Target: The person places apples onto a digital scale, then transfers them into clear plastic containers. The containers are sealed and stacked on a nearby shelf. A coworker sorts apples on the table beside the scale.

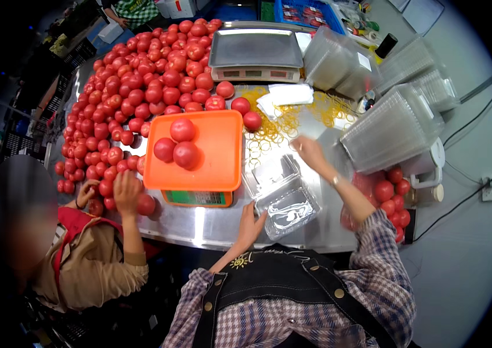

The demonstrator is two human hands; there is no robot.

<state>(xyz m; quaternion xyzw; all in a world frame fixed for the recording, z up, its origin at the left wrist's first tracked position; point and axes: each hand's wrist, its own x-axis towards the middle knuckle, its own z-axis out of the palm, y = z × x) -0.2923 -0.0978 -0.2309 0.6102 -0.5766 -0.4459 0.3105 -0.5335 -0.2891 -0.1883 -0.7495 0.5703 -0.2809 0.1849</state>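
A clear plastic clamshell container [288,214] lies open on the metal table before me, its lid [267,174] folded back toward the far side. No produce shows inside it. My left hand [249,228] grips the container's left edge, with the thumb by the rim. My right hand [309,153] hovers beyond the container's far right, close to scattered yellow rubber bands [272,126]. Its fingers are curled; whether a band is between them cannot be made out. To the left, three tomatoes [183,148] sit on the orange tray [220,152] of a digital scale [196,198].
Tomatoes [141,82] are heaped at the left, where a co-worker's hands [126,191] touch some. A second scale [254,50] stands at the back. Stacked clear containers [394,128] lean at the right, above more tomatoes [391,195]. White papers [289,95] lie among the bands.
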